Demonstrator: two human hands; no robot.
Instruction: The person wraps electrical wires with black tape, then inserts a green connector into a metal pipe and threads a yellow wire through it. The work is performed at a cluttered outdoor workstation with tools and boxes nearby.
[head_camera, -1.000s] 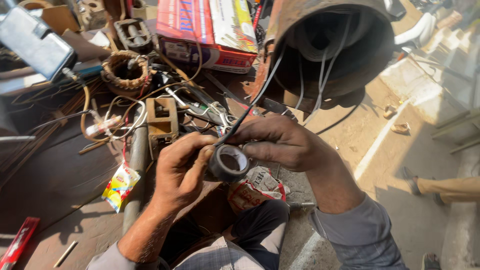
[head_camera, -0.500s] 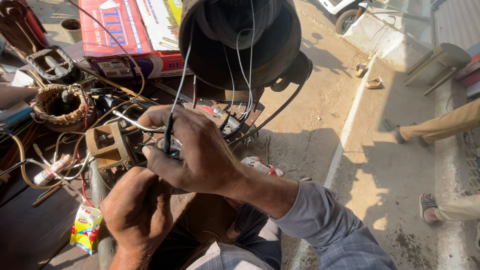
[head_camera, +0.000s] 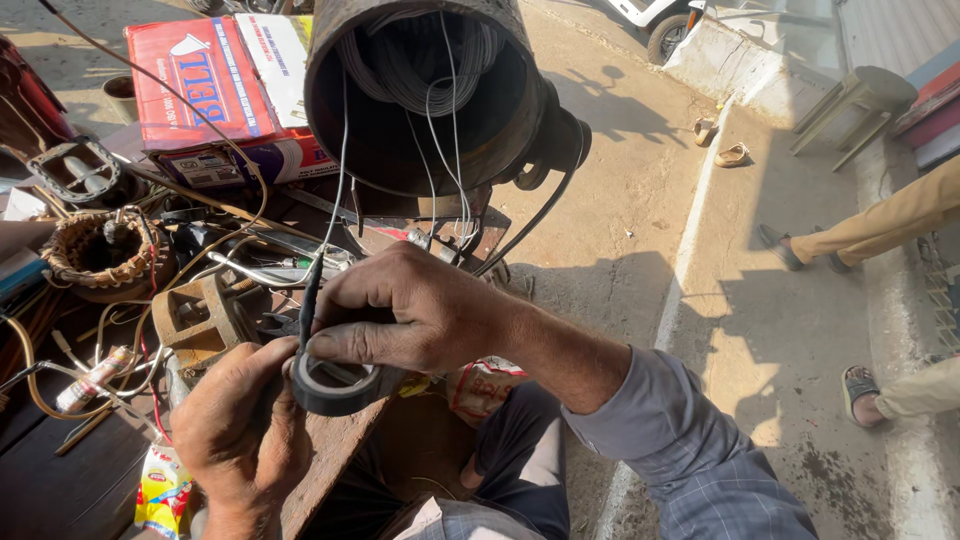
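Observation:
My right hand (head_camera: 420, 310) grips a roll of black insulating tape (head_camera: 335, 385), fingers curled over its top edge. My left hand (head_camera: 240, 430) sits just below and left of the roll, pinching the thin wire (head_camera: 312, 285) that the tape meets. That wire runs up into a big dark motor housing (head_camera: 430, 90), open toward me, with copper windings and several thin leads hanging from inside. Whether tape is stretched between roll and wire is hidden by my fingers.
A cluttered workbench (head_camera: 60, 480) holds a red and white carton (head_camera: 215, 85), a wound stator coil (head_camera: 100, 250), a rusty metal block (head_camera: 195, 315) and loose wires. Other people's legs and sandalled feet (head_camera: 865, 385) are on the pavement at right, near a stool (head_camera: 860, 95).
The view has shifted so the motor housing sits higher and more central. Both hands moved down and left, and the tape roll is again plainly visible under my right hand.

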